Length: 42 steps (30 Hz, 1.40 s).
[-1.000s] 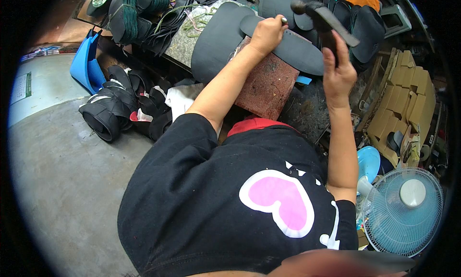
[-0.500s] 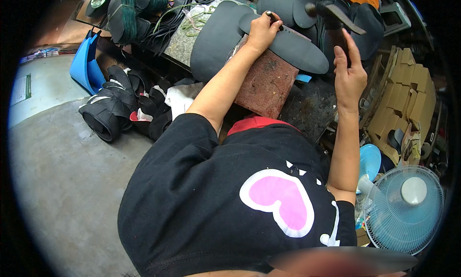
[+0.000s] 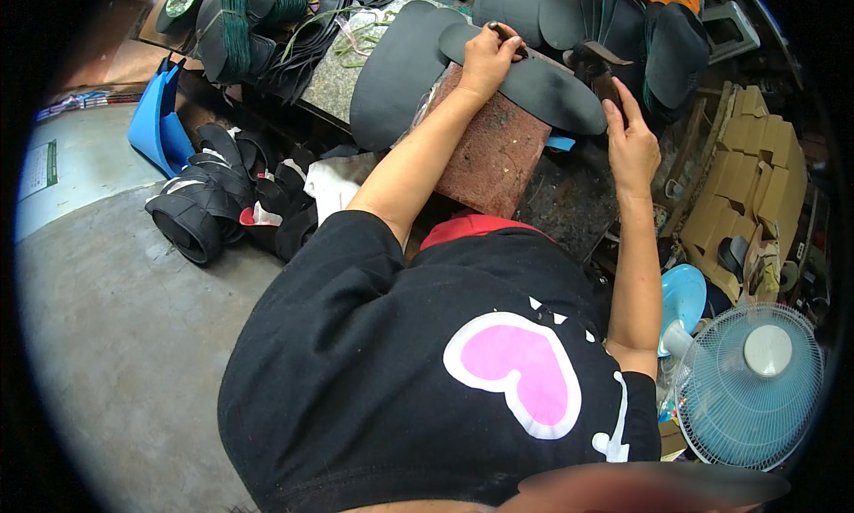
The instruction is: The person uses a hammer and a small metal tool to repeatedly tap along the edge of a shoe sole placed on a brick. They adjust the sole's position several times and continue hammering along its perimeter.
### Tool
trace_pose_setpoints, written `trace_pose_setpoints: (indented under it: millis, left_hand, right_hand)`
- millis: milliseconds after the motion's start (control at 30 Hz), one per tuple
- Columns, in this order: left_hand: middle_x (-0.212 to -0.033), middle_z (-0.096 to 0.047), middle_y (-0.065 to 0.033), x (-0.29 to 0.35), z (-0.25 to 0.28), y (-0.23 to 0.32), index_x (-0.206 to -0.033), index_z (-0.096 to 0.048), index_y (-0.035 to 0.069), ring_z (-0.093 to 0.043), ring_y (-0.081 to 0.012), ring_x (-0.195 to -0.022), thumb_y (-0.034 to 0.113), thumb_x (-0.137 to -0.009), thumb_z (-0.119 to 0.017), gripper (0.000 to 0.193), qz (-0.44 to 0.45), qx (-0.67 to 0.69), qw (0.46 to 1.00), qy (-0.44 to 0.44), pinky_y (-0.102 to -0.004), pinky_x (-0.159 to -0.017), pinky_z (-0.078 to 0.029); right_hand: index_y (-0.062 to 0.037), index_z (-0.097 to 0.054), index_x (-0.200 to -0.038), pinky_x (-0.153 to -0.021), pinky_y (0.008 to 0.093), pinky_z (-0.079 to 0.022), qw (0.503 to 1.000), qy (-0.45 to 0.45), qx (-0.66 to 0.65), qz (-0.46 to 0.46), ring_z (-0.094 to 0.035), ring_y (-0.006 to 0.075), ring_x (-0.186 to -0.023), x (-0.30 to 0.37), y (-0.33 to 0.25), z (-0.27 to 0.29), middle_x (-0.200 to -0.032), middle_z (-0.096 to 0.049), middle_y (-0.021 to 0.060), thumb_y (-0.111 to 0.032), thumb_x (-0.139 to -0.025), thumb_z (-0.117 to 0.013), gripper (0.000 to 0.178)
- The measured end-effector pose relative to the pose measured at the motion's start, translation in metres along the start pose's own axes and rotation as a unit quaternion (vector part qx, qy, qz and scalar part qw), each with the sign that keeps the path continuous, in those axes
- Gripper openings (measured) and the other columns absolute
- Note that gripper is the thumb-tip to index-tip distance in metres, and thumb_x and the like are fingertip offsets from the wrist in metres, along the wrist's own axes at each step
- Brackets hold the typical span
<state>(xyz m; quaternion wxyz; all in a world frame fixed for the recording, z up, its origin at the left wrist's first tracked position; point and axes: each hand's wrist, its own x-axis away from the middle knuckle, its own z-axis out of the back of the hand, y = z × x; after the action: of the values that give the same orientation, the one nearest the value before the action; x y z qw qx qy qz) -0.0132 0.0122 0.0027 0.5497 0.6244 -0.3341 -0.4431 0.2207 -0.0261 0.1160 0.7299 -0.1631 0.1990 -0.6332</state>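
My left hand (image 3: 487, 67) is closed around a short dark punch (image 3: 498, 31), held near the far edge of a black shoe sole (image 3: 559, 97). That sole lies across a reddish-brown block (image 3: 498, 153) in front of me. The punch's lower tip is hidden by my fingers. Just right of the sole, my right hand (image 3: 635, 153) grips a hammer (image 3: 607, 88) by its handle, with the head raised near the sole's right end. A larger black sole-shaped sheet (image 3: 391, 91) lies left of the block, partly under the sole.
Tied bundles of black soles (image 3: 222, 37) stand at the back left, with more soles (image 3: 676, 55) at the back right. Black shoe uppers (image 3: 200, 206) are heaped at left beside a blue folder-like holder (image 3: 158, 126). Cardboard (image 3: 743, 175) and a fan (image 3: 747, 388) are on my right.
My right hand and the hammer have come down and left, closer to the sole. My left hand stays at nearly the same spot with the punch.
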Motion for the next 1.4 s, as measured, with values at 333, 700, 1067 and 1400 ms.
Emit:
trace_pose_setpoints:
  millis: [333, 700, 1067, 1400]
  left_hand:
    - [-0.08, -0.066, -0.0175, 0.011, -0.015, 0.012, -0.093, -0.058, 0.004, -0.066, -0.0352, -0.074, 0.012, -0.087, -0.069, 0.016, -0.242, -0.335, 0.91, -0.029, -0.0392, -0.066, -0.054]
    - [-0.089, -0.07, -0.0105, 0.006, -0.002, 0.012, -0.096, -0.056, 0.001, -0.07, -0.0168, -0.082, 0.007, -0.096, -0.059, 0.007, -0.006, 0.056, 0.993, 0.108, -0.0301, -0.069, -0.059]
    - [-0.09, -0.07, -0.0117, -0.006, 0.027, 0.002, -0.097, -0.057, -0.004, -0.07, -0.0155, -0.082, 0.003, -0.093, -0.063, 0.01, 0.011, -0.007, 0.996, 0.085, -0.0251, -0.069, -0.061]
    - [-0.078, -0.071, -0.0123, -0.005, 0.022, 0.007, -0.093, -0.062, 0.0, -0.071, -0.021, -0.07, 0.013, -0.088, -0.072, 0.016, -0.103, -0.199, 0.972, 0.067, -0.03, -0.064, -0.056]
  right_hand:
    - [-0.019, -0.055, -0.14, -0.066, 0.0263, -0.05, 0.944, 0.159, -0.124, 0.262, -0.063, 0.0092, -0.07, 0.0, -0.026, -0.002, -0.086, -0.07, 0.0037, -0.034, -0.098, -0.061, 0.044]
    - [-0.0367, -0.052, -0.137, -0.073, 0.0483, -0.053, 0.995, -0.052, 0.078, 0.025, -0.069, 0.0385, -0.085, -0.005, 0.005, -0.037, -0.089, -0.072, 0.0173, -0.05, -0.097, -0.05, 0.043]
    - [-0.036, -0.054, -0.136, -0.071, 0.0478, -0.054, 0.994, -0.049, 0.09, 0.03, -0.07, 0.0382, -0.083, -0.006, 0.005, -0.036, -0.084, -0.072, 0.0162, -0.05, -0.097, -0.051, 0.042]
    - [-0.0206, -0.059, -0.135, -0.066, 0.026, -0.05, 0.936, 0.112, -0.237, 0.233, -0.062, 0.0131, -0.077, -0.009, -0.052, 0.025, -0.091, -0.068, 0.004, -0.031, -0.097, -0.062, 0.04]
